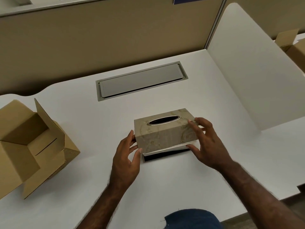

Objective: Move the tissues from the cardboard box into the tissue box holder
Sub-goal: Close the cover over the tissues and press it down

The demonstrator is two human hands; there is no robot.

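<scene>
Tissue box holder (165, 129), a marbled beige rectangular cover with an oval metal-rimmed slot, sits mid-desk, its cover tilted up off a dark base (165, 155). White smooth desk (82, 187) leaves bare room in front and behind, where a grey recessed cable hatch (142, 80) lies. Open brown cardboard box (29, 142), flaps spread, stands at the desk's left edge. Left hand (127, 162) grips the cover's left end; right hand (206, 146) clasps its right end, fingers spread.
</scene>
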